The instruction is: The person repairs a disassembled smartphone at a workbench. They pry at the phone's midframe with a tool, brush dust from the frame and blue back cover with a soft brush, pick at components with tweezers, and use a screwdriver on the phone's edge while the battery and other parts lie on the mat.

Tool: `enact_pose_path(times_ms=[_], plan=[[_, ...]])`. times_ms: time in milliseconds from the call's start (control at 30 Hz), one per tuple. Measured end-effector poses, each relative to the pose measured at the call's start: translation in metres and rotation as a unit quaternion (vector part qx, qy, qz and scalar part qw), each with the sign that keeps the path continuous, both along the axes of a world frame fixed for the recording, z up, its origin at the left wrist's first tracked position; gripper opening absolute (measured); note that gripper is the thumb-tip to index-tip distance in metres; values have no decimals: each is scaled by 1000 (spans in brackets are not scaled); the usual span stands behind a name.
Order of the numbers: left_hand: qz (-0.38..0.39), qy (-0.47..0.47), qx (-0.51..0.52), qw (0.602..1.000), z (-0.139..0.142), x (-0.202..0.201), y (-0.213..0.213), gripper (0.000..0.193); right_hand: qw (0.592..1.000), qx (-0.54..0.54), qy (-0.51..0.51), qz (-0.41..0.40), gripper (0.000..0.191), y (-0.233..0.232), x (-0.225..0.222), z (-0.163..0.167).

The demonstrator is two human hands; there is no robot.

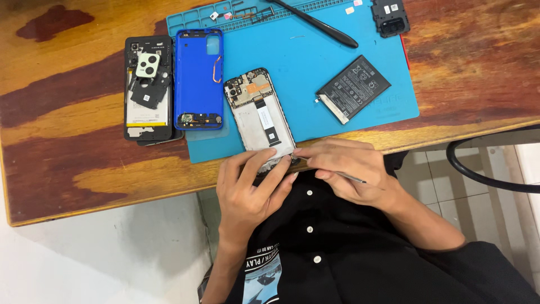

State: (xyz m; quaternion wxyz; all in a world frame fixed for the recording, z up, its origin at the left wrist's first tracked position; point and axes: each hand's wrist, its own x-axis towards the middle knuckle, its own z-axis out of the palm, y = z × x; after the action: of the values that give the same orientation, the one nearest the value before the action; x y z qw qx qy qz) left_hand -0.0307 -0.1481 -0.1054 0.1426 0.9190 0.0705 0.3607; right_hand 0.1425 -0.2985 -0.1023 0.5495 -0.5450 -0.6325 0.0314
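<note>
Both hands meet at six o'clock: left hand point(247, 188) fingers spread, steadying the opened phone point(260, 115)'s near end; right hand point(346, 169) pinches a thin metal tool point(351, 178) at its lower edge, which the fingers hide. A white label runs down its middle. At two o'clock, one black battery point(353, 88); at ten, two more opened phones, one black point(148, 87), one blue point(198, 79).

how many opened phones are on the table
3: a black opened phone at far left on the wood, a blue opened phone beside it, and the one under both hands. Another may lie beneath the black one.
</note>
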Motion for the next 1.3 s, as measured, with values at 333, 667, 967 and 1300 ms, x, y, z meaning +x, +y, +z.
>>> enact_pose_path(times_ms=[333,667,967,1300], plan=[[6,-12,-4,1000,6,0,1,29,997,-37,36,-63,7,1,-7,-3],[8,-5,-3,1000,7,-3,1,33,984,-49,151,-76,14,0,-17,-8],[10,-4,-22,1000,3,-2,0,40,996,40,77,-18,24,-1,-2,14],[-5,-14,-3,1000,7,-6,1,30,994,-59,91,-19,16,1,4,19]])
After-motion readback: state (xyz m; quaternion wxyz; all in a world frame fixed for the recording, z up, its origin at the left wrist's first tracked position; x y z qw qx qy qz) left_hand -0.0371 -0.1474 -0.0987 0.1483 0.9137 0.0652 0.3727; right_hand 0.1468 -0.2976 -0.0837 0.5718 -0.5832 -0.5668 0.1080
